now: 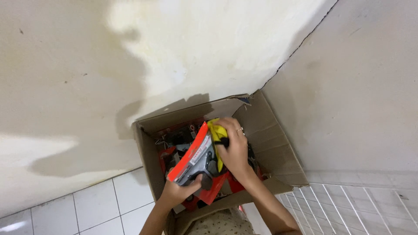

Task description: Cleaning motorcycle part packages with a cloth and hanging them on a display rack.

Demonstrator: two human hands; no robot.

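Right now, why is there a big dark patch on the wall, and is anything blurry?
In the head view, light falls unevenly: a bright patch high on the cream wall, soft grey shadows beside the open brown cardboard box. The left hand and right hand, on a red-backed packaged tool, look sharp; the white floor tiles show faint glare.

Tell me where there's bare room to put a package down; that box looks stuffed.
Bare patches: the white tile floor left of the cardboard box, and the tiles on its right by the wall. The box's inner right flap is also bare. Inside it is crowded: red packages fill it, with the left hand and right hand gripping a red-backed package.
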